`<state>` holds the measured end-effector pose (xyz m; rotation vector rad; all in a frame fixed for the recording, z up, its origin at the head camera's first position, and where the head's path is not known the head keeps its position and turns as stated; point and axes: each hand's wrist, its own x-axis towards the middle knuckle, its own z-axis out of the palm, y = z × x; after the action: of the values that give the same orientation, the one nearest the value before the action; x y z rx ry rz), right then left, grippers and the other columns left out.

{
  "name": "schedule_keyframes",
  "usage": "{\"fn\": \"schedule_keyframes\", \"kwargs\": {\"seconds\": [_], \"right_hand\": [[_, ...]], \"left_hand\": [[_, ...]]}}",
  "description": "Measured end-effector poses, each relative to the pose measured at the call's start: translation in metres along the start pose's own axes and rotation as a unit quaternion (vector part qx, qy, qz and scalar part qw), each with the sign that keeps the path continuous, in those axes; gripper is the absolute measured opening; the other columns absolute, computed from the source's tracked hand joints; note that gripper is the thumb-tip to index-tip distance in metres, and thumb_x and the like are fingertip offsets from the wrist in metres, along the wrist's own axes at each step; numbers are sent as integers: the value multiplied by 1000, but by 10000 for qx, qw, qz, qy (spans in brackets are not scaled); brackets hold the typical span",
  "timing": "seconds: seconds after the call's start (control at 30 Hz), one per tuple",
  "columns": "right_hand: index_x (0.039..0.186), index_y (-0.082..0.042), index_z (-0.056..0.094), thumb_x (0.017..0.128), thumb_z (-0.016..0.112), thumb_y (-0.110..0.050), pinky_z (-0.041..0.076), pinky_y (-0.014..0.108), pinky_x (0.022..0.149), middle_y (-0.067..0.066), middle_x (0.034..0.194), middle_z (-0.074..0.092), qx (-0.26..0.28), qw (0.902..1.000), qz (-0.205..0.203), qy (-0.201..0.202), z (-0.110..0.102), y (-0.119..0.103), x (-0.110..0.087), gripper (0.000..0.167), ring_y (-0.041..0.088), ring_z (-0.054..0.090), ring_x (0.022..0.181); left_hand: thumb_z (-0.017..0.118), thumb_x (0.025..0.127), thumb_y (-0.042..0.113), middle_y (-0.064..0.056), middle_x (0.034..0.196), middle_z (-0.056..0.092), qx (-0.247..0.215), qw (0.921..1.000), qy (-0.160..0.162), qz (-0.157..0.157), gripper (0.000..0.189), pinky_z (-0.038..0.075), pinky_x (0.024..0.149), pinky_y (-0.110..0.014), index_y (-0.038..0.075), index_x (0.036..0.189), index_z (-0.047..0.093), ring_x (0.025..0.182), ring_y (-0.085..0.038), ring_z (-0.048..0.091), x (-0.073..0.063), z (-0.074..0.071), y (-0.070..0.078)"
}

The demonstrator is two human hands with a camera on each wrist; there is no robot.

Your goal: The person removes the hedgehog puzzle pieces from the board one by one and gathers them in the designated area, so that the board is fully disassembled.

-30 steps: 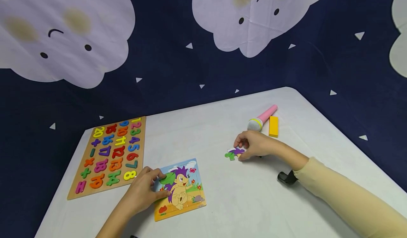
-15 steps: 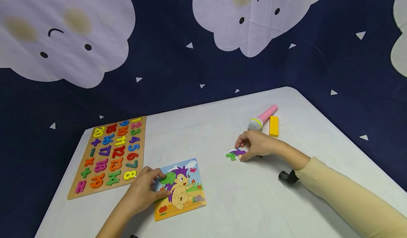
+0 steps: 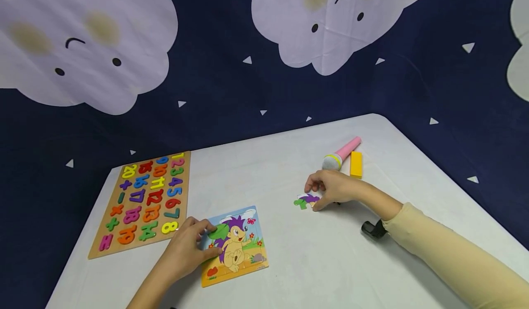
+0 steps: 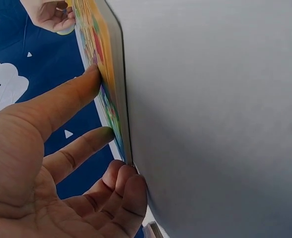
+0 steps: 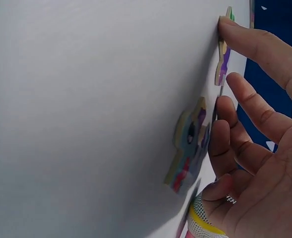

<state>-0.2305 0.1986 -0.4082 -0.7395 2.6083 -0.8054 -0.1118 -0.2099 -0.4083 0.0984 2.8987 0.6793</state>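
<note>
In the head view, my left hand (image 3: pixel 188 247) rests on the left side of a hedgehog jigsaw board (image 3: pixel 248 265). The left wrist view shows thumb and index fingertips pressing the board's face, the other fingers curled loosely at its edge. Farther right, my right hand (image 3: pixel 336 187) pinches a green, purple and white jigsaw piece (image 3: pixel 303 202) lying on the table, thumb and index at opposite edges. Beneath that palm, in the right wrist view, lies another jigsaw piece (image 5: pixel 185 148) with blue, purple and pink print; the hand mostly hides it in the head view.
A wooden number board (image 3: pixel 140 199) with coloured digits lies at the left of the white table (image 3: pixel 248 176). Behind the right hand are a pink toy microphone (image 3: pixel 345 150) and a yellow block (image 3: pixel 356 164). A dark cloud-print curtain (image 3: pixel 215 84) hangs beyond the table.
Early on, the right hand and its jigsaw piece shifted very slightly to the right, then stayed put. The left hand and the hedgehog board have kept their places.
</note>
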Motion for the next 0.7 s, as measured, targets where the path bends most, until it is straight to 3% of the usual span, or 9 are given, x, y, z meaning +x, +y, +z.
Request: {"fn": "schedule_keyframes", "kwargs": {"seconds": [0.23,0.47,0.57,0.7], "right_hand": [[110,-15,74,80,95,-28,44,26,72,1,95,67,-35,9999,-94,123,-1,-14,10,39,14,53,79],[112,-12,74,89,88,-25,50,28,75,0,92,68,218,9992,-178,279,7,-40,27,31,11,59,77],[112,-11,73,90,87,-25,50,29,78,-2,90,68,324,9987,-276,287,14,-52,34,29,11,60,77],[113,-10,73,91,86,-24,50,28,78,-3,90,68,451,9981,-361,218,24,-70,43,29,10,60,79]], "left_hand": [[98,78,33,-3,110,59,20,9999,56,-84,48,49,78,-34,23,119,77,95,-18,57,-3,0,0],[98,78,34,-6,120,62,128,9995,145,-269,62,57,86,-44,20,132,73,101,-21,62,-9,-1,-3],[98,77,35,-9,130,64,189,9992,207,-291,69,56,98,-56,17,138,71,113,-29,64,-12,-2,-5],[98,78,34,-17,145,62,223,9991,171,-329,78,47,111,-68,13,145,65,135,-45,59,-15,-4,-7]]}}
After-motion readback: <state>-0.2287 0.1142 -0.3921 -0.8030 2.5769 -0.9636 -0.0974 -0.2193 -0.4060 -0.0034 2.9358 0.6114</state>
